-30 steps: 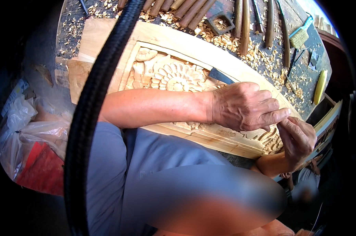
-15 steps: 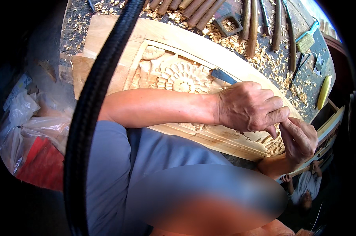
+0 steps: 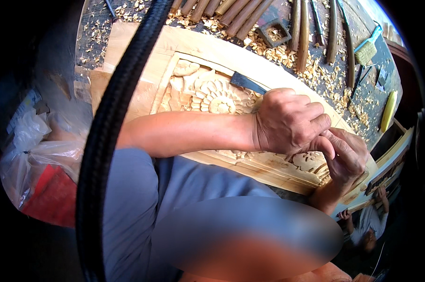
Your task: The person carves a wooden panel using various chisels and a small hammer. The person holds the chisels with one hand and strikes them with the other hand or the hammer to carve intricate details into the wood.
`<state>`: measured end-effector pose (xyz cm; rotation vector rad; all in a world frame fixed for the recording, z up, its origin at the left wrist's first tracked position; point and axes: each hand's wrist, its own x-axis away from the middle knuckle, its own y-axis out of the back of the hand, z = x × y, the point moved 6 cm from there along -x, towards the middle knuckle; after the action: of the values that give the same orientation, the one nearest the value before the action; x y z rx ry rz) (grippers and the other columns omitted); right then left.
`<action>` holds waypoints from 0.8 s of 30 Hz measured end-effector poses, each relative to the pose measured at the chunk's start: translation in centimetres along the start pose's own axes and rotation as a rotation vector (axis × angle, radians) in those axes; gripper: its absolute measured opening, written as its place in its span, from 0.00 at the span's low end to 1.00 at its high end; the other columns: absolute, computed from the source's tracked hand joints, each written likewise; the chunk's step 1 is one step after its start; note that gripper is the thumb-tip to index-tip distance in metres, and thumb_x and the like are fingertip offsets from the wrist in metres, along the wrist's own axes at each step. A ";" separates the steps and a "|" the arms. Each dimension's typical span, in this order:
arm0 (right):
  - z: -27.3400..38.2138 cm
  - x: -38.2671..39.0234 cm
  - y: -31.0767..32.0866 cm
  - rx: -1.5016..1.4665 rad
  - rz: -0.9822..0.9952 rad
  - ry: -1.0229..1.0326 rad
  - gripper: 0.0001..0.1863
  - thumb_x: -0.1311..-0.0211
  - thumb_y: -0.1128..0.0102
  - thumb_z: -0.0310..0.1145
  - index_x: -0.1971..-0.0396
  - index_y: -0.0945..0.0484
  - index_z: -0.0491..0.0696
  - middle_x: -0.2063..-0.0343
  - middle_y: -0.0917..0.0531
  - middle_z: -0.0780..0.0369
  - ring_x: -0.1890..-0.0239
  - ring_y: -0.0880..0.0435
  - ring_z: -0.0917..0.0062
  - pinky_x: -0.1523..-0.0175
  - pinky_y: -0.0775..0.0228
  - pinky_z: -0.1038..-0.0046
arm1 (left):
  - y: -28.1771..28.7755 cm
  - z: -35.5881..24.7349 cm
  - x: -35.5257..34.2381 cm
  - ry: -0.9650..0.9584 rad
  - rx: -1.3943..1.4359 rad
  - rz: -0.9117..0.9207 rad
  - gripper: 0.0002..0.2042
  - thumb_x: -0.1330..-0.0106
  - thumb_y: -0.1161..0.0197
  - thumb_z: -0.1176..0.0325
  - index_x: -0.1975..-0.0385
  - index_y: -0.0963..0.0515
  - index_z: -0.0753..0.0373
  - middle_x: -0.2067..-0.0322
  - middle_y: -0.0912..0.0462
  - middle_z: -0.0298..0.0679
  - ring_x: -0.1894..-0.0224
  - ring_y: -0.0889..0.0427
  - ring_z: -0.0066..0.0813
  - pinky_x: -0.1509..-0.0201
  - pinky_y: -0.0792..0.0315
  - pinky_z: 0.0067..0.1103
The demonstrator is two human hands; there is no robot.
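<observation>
My left hand [image 3: 292, 123] is closed in a fist around a carving chisel. The chisel's flat dark blade [image 3: 246, 83] points out to the upper left, over the panel's raised border; its handle is hidden in the fist. My right hand [image 3: 347, 156] meets the left at the thumb, its fingers bent and pressed together; what they grip is hidden. Under both hands lies a pale wooden panel [image 3: 208, 43] with carved relief. A round, many-petalled carved flower [image 3: 222, 105] shows left of my left hand, and my left forearm covers part of the carving.
Wood shavings [image 3: 311, 66] litter the dark bench. Several wooden-handled tools [image 3: 302, 40] lie along the far side, near a square metal ring [image 3: 273, 33]. To the right are a brush [image 3: 366, 49] and a yellow object [image 3: 389, 111]. Another person [image 3: 370, 221] is at the lower right.
The chisel blade has shifted left and slightly up across the panel, from beside the flower onto the border. Both hands have moved a little left together. The view has shifted slightly.
</observation>
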<state>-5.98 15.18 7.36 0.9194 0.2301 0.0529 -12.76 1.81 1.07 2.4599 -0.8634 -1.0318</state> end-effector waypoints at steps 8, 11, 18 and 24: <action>1.0 1.2 3.0 0.052 0.051 -0.009 0.17 0.52 0.18 0.19 0.59 0.08 0.38 0.72 0.10 0.51 0.73 0.09 0.63 0.69 0.23 0.71 | -1.2 -1.3 0.5 -0.187 0.138 0.023 0.34 0.30 0.39 0.32 0.43 0.19 0.59 0.65 0.19 0.32 0.70 0.21 0.28 0.70 0.27 0.25; 1.3 1.6 3.7 0.064 0.051 -0.061 0.15 0.53 0.18 0.18 0.61 0.09 0.37 0.72 0.10 0.51 0.73 0.09 0.63 0.68 0.22 0.71 | -1.7 -1.9 0.1 -0.250 0.189 0.037 0.39 0.34 0.37 0.32 0.36 0.22 0.61 0.63 0.18 0.32 0.68 0.20 0.28 0.69 0.26 0.25; 2.0 1.6 4.2 0.121 0.051 -0.070 0.16 0.55 0.18 0.19 0.62 0.09 0.37 0.73 0.11 0.51 0.73 0.09 0.63 0.68 0.23 0.70 | -1.8 -2.0 0.1 -0.286 0.214 0.096 0.40 0.34 0.37 0.32 0.35 0.22 0.61 0.63 0.18 0.33 0.68 0.20 0.28 0.69 0.26 0.25; 2.0 1.4 3.9 0.147 0.036 -0.063 0.16 0.56 0.18 0.19 0.63 0.08 0.38 0.73 0.11 0.52 0.74 0.10 0.64 0.68 0.24 0.70 | -2.0 -1.9 0.3 -0.255 0.176 0.046 0.39 0.34 0.37 0.31 0.36 0.22 0.61 0.65 0.20 0.33 0.69 0.20 0.28 0.71 0.26 0.25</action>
<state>-4.01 16.13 11.41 1.0700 0.1602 0.0404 -10.41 3.27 1.22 2.4704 -1.1287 -1.3244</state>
